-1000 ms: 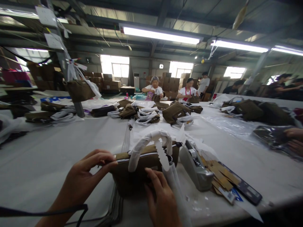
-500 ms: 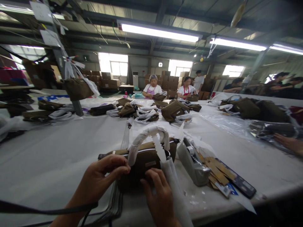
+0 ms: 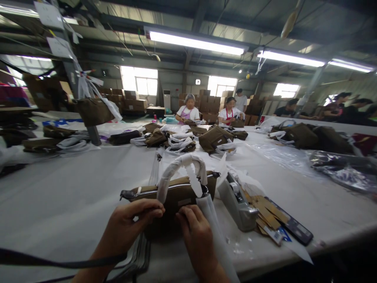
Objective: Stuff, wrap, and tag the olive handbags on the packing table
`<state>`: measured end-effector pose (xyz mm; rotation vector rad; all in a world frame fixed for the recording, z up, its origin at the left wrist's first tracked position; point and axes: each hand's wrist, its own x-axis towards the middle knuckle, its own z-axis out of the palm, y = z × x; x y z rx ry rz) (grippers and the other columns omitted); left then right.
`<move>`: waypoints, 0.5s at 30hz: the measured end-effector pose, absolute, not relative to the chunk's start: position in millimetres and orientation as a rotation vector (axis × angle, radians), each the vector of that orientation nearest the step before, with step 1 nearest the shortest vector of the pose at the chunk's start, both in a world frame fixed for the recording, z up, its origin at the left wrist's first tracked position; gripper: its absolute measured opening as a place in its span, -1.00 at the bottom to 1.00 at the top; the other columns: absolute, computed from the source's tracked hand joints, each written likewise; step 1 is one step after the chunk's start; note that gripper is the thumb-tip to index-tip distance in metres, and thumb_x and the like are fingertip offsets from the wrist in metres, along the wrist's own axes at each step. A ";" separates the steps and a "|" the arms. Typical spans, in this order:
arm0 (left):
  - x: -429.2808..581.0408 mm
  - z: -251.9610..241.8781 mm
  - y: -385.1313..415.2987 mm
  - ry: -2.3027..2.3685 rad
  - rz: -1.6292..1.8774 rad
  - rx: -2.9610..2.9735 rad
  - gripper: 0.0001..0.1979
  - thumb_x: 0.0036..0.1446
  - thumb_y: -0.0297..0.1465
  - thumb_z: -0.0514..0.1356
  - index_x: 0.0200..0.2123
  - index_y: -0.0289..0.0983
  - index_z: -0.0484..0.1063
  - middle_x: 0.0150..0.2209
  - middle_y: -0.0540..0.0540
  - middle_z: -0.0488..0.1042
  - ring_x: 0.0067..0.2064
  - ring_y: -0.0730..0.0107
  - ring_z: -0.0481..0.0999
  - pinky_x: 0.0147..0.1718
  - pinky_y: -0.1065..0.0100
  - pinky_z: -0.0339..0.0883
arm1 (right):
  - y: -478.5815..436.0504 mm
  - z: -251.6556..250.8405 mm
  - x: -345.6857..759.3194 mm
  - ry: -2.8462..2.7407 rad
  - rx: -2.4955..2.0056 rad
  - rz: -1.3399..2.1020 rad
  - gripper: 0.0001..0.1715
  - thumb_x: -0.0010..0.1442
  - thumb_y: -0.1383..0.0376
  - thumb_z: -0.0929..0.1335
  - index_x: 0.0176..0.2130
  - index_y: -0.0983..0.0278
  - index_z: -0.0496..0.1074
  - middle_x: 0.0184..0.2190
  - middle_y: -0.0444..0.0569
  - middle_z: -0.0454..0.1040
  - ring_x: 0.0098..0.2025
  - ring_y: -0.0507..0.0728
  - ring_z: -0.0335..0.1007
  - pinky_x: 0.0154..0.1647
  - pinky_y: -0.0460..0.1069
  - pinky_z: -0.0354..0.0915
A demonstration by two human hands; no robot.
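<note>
An olive-brown handbag (image 3: pixel 173 196) stands at the table's front, its silver zipper along the top. White wrapping covers its arched handle (image 3: pixel 179 163), and a loose white strip hangs inside the arch. My left hand (image 3: pixel 138 220) is pinched at the handle's lower left end; what lies between its fingertips is too small to make out. My right hand (image 3: pixel 196 232) is closed, fingertips together against the bag's front just below its small label (image 3: pixel 184 202). A white-wrapped strap (image 3: pixel 215 232) runs down past my right hand.
Right of the bag are a grey tape dispenser (image 3: pixel 240 206), brown tags (image 3: pixel 268 214) and a dark phone (image 3: pixel 297 228). More bags (image 3: pixel 215 138) lie across the table (image 3: pixel 88 177). A post (image 3: pixel 93 135) rises at left. People work beyond.
My left thumb and fingertips have drawn closer together by the handle. My right fingers have bunched up on the bag's front. Another person's hand at the right edge has gone from view.
</note>
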<state>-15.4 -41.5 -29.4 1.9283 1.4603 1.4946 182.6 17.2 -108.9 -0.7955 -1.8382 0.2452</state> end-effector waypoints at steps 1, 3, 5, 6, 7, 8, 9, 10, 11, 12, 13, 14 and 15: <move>-13.7 -27.5 -40.6 1.431 1.481 1.981 -0.93 0.21 -0.39 0.32 -0.27 -0.18 0.65 -0.34 0.01 0.67 -0.38 0.46 0.64 -0.34 0.60 0.50 | 16.4 -105.6 183.7 -1.825 -0.782 0.297 -0.87 0.34 0.43 0.33 -0.19 0.22 0.45 -0.28 -0.04 0.53 -0.27 0.13 0.52 -0.24 -0.03 0.43; -9.6 -24.0 -39.3 1.373 1.457 2.073 -0.88 0.24 -0.45 0.28 -0.23 -0.16 0.64 -0.31 0.03 0.67 -0.32 0.49 0.64 -0.30 0.63 0.48 | 13.8 -97.7 186.0 -1.776 -0.749 0.460 -0.86 0.35 0.42 0.32 -0.22 0.20 0.43 -0.30 -0.07 0.54 -0.28 0.10 0.52 -0.25 -0.06 0.44; -5.3 -22.0 -38.9 1.340 1.431 2.127 -0.84 0.26 -0.48 0.26 -0.20 -0.14 0.64 -0.27 0.03 0.66 -0.26 0.50 0.64 -0.23 0.63 0.47 | 11.0 -89.7 187.7 -1.693 -0.727 0.703 -0.87 0.36 0.37 0.31 -0.25 0.19 0.43 -0.36 -0.11 0.54 -0.34 0.08 0.51 -0.29 -0.08 0.45; -3.3 -21.7 -38.9 1.333 1.402 2.146 -0.83 0.27 -0.48 0.25 -0.18 -0.13 0.63 -0.24 0.03 0.65 -0.22 0.50 0.64 -0.20 0.63 0.46 | 10.1 -86.1 188.1 -1.636 -0.722 0.839 -0.89 0.35 0.34 0.33 -0.26 0.19 0.44 -0.40 -0.13 0.53 -0.37 0.07 0.51 -0.32 -0.08 0.45; -1.6 -21.7 -38.9 1.333 1.368 2.158 -0.82 0.29 -0.48 0.24 -0.16 -0.12 0.63 -0.22 0.03 0.65 -0.20 0.50 0.64 -0.17 0.62 0.45 | 9.6 -83.1 188.1 -1.569 -0.720 0.972 -0.90 0.34 0.30 0.36 -0.27 0.19 0.46 -0.43 -0.14 0.53 -0.39 0.07 0.51 -0.34 -0.08 0.46; -0.1 -22.0 -38.9 1.339 1.338 2.161 -0.82 0.30 -0.46 0.23 -0.14 -0.12 0.62 -0.21 0.03 0.64 -0.19 0.50 0.63 -0.16 0.61 0.45 | 9.6 -80.7 187.8 -1.498 -0.716 1.100 -0.91 0.30 0.26 0.40 -0.28 0.21 0.48 -0.43 -0.13 0.54 -0.40 0.08 0.52 -0.34 -0.08 0.47; 1.1 -22.5 -38.9 1.348 1.311 2.158 -0.82 0.31 -0.45 0.22 -0.13 -0.11 0.62 -0.21 0.02 0.63 -0.19 0.49 0.63 -0.16 0.59 0.45 | 10.1 -78.9 187.4 -1.427 -0.706 1.214 -0.90 0.26 0.24 0.43 -0.28 0.22 0.51 -0.41 -0.11 0.56 -0.38 0.09 0.54 -0.32 -0.06 0.49; 2.1 -23.0 -38.7 1.357 1.290 2.153 -0.83 0.33 -0.43 0.22 -0.13 -0.11 0.62 -0.21 0.02 0.62 -0.19 0.48 0.63 -0.16 0.58 0.45 | 10.7 -77.7 186.8 -1.363 -0.691 1.312 -0.88 0.23 0.22 0.46 -0.26 0.23 0.53 -0.38 -0.08 0.58 -0.35 0.11 0.56 -0.28 -0.04 0.52; 2.8 -23.6 -38.5 1.366 1.281 2.148 -0.83 0.33 -0.42 0.21 -0.14 -0.12 0.62 -0.22 0.01 0.62 -0.20 0.47 0.62 -0.17 0.57 0.45 | 11.5 -77.2 186.2 -1.310 -0.673 1.392 -0.85 0.21 0.21 0.48 -0.25 0.24 0.54 -0.36 -0.06 0.60 -0.34 0.12 0.58 -0.25 -0.02 0.53; 3.4 -24.0 -38.2 1.376 1.279 2.141 -0.83 0.34 -0.40 0.20 -0.14 -0.12 0.62 -0.23 0.01 0.62 -0.20 0.47 0.62 -0.18 0.56 0.45 | 12.3 -77.1 185.5 -1.271 -0.650 1.453 -0.84 0.20 0.21 0.49 -0.24 0.25 0.55 -0.34 -0.04 0.62 -0.32 0.13 0.59 -0.23 0.00 0.54; 3.9 -24.2 -37.8 1.382 1.279 2.139 -0.83 0.34 -0.40 0.20 -0.15 -0.12 0.62 -0.23 0.01 0.62 -0.20 0.46 0.62 -0.19 0.56 0.45 | 12.8 -77.4 184.9 -1.243 -0.625 1.495 -0.83 0.19 0.21 0.49 -0.23 0.25 0.56 -0.32 -0.03 0.62 -0.31 0.13 0.60 -0.22 0.01 0.55; 4.3 -24.3 -37.4 1.385 1.281 2.140 -0.84 0.34 -0.39 0.20 -0.15 -0.12 0.62 -0.23 0.01 0.62 -0.20 0.46 0.62 -0.19 0.56 0.45 | 13.1 -78.1 184.2 -1.222 -0.605 1.516 -0.83 0.19 0.21 0.49 -0.22 0.24 0.56 -0.32 -0.03 0.62 -0.31 0.13 0.60 -0.21 0.01 0.55; 4.8 -24.2 -37.0 1.384 1.286 2.141 -0.84 0.33 -0.39 0.20 -0.16 -0.13 0.62 -0.23 0.01 0.62 -0.21 0.46 0.62 -0.19 0.57 0.45 | 13.2 -78.9 183.6 -1.208 -0.590 1.524 -0.83 0.19 0.21 0.49 -0.21 0.23 0.55 -0.32 -0.03 0.62 -0.31 0.13 0.60 -0.21 0.01 0.55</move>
